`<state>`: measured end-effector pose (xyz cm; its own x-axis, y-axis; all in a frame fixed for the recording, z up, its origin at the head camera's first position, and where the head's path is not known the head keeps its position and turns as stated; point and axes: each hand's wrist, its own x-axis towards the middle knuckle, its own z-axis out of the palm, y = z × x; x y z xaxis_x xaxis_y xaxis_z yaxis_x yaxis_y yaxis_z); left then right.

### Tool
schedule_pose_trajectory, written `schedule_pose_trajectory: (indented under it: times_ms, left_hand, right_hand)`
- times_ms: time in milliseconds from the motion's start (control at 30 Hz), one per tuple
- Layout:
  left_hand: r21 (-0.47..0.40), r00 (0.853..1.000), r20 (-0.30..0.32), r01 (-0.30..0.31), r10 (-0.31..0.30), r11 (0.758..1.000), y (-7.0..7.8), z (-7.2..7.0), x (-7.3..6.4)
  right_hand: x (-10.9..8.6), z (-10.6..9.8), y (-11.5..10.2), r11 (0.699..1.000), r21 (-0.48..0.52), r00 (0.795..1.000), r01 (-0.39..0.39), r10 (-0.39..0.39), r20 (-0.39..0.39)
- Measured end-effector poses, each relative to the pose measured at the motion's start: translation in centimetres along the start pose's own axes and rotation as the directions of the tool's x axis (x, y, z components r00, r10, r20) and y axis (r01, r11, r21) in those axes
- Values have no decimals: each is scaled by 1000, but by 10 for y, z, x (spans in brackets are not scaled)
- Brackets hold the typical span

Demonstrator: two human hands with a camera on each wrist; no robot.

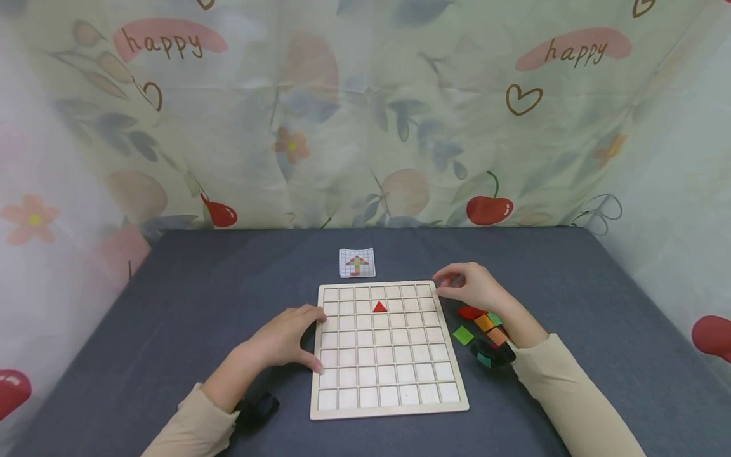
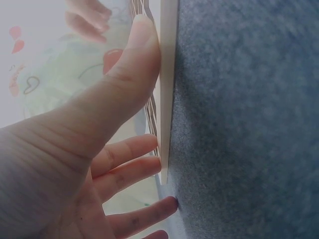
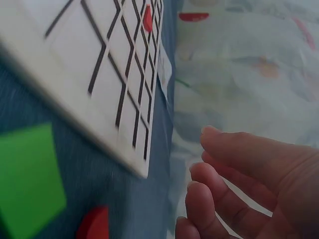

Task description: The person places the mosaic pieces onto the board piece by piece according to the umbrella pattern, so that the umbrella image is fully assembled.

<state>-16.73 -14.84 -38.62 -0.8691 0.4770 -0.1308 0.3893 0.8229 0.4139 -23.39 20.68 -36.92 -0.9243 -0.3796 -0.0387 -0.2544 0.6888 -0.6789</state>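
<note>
A pale wooden grid board lies flat on the table. One red triangle tile sits in the second row from the far edge. My left hand rests along the board's left edge, thumb and fingers spread apart, with the thumb near the lower part. At the board's far right corner is my right hand, its fingers loosely bent with nothing between them in the right wrist view. Loose coloured tiles lie below that hand, among them a green square tile, an orange tile and a red tile.
Beyond the board lies a small pattern card printed with a coloured, umbrella-like figure on a grid. The dark cloth-covered table ends at a patterned curtain. The right wrist's black band overlaps some tiles in the head view.
</note>
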Motion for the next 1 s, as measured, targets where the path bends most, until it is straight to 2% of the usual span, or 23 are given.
schedule_pose_trajectory:
  times_ms: [167, 333, 533, 700, 900, 1000]
  left_hand:
    - [8, 1000, 1, -2, 2, 1000, -1, 0, -1]
    - [9, 1000, 6, 7, -7, 1000, 0, 0, -1]
    - [3, 1000, 9, 10, -10, 1000, 0, 0, 0]
    - [-4, 1000, 3, 0, 0, 1000, -1, 0, 0]
    - [-1, 1000, 7, 3, -3, 1000, -1, 1, 1]
    - [-5, 1000, 5, 2, -2, 1000, -1, 1, 0]
  right_hand:
    - [-11, -14, 17, 997, 13, 997, -71, 71, -7]
    - [-19, -18, 29, 993, -11, 992, -119, 120, 35]
    - [-26, -17, 37, 993, -54, 992, -101, 104, 70]
    - [-29, -15, 40, 995, -47, 993, -85, 88, 84]
    - [-35, -11, 44, 999, -52, 997, 17, -13, 71]
    - [-36, -9, 41, 998, -62, 998, 24, -20, 60]
